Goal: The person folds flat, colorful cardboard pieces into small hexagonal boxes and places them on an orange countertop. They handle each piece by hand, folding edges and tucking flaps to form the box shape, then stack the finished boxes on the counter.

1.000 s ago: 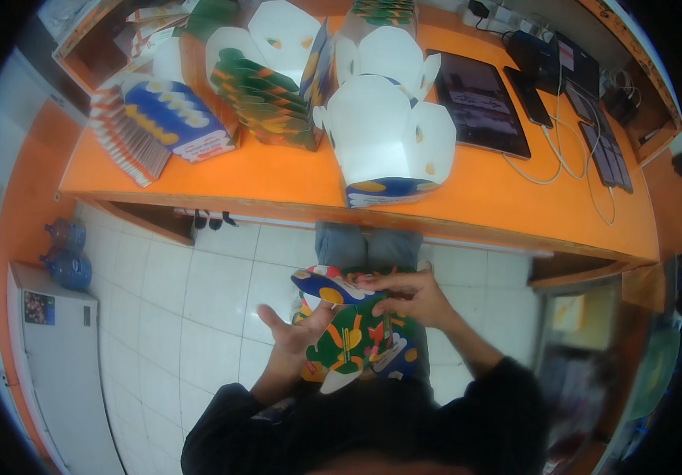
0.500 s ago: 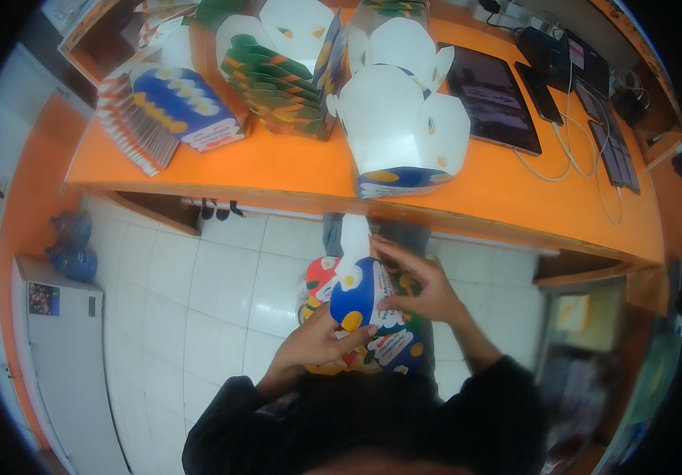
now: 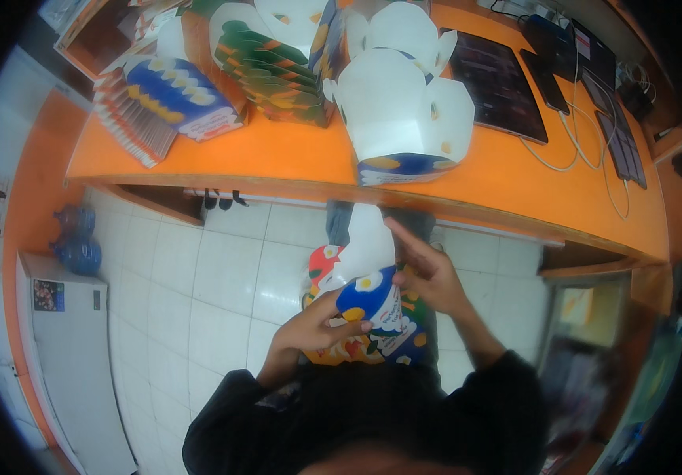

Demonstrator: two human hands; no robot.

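Note:
In front of my body a blue printed cardboard food carton [image 3: 364, 298] is held tilted, with a white inner flap [image 3: 368, 237] standing up from it. My left hand [image 3: 307, 336] grips its lower left side, thumb across the front. My right hand [image 3: 433, 277] is at its right side, thumb near the panel's edge and index finger stretched along the white flap; the other fingers are partly hidden. Under the carton, colourful printed cardboard [image 3: 345, 352] in red, yellow, green and blue lies on my lap.
On the orange counter [image 3: 293, 162] ahead stand an opened white-lined carton [image 3: 388, 103], nested green cartons [image 3: 269, 75] and a row of blue cartons [image 3: 178, 95]. A tablet [image 3: 495, 83], phones and cables lie at right. Water jugs [image 3: 77, 241] stand beyond a white cabinet [image 3: 75, 332] at left.
The carton has turned slightly, its white flap now showing wider and leaning right. My right hand has shifted a little right with it. The whole view has moved slightly.

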